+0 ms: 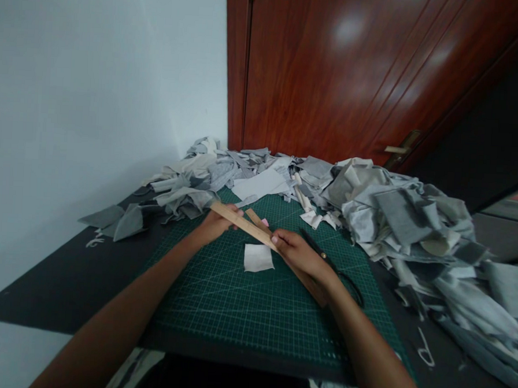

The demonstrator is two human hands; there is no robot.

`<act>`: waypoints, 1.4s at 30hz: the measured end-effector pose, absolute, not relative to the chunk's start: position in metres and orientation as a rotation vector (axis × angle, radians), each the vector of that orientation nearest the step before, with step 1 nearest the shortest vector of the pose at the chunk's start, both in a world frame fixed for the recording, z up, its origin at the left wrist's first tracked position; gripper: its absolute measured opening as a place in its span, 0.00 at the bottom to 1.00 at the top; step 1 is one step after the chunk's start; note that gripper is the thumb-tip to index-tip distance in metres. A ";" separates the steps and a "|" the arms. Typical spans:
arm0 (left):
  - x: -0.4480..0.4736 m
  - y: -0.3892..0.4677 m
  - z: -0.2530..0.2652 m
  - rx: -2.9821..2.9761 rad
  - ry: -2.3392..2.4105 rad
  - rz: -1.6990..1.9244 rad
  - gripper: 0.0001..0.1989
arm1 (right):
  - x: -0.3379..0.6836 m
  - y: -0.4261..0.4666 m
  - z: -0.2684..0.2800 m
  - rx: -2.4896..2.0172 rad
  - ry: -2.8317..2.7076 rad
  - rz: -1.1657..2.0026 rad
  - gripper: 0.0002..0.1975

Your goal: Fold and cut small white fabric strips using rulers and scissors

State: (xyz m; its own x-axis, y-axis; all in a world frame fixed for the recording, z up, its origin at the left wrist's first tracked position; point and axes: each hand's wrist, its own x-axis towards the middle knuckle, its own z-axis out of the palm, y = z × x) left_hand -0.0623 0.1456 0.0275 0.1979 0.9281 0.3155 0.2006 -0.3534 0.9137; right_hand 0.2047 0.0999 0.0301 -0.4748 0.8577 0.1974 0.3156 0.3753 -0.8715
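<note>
A wooden ruler (246, 225) is held slantwise over the green cutting mat (218, 307). My left hand (221, 224) closes around its far left end, and my right hand (300, 253) pinches its near right end between thumb and fingers. Beneath it, a second wooden strip (306, 284) lies on the mat, partly covered by the ruler and my right hand. A small white square of cloth (258, 258) rests flat on the mat just below the ruler. To the right of my right hand lie black scissors (323, 254), partly behind my wrist. A tiny pink piece (265, 222) shows beyond the ruler.
Heaps of grey and white cloth scraps (414, 214) run along the back and right of the black table (63, 288). Another scrap pile (190, 184) stands at the left back. A white wall (95, 81) and a wooden door (326, 76) border the table.
</note>
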 end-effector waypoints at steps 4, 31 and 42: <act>-0.097 0.162 0.040 1.444 1.202 1.568 0.24 | 0.187 0.090 0.022 -1.032 -2.007 0.946 0.12; -0.045 0.121 0.017 2.405 0.871 0.584 0.12 | 0.190 0.067 0.033 -1.046 -2.514 0.775 0.09; -0.043 0.115 0.023 2.477 0.874 0.589 0.13 | 0.173 0.060 0.030 -0.980 -2.516 0.665 0.11</act>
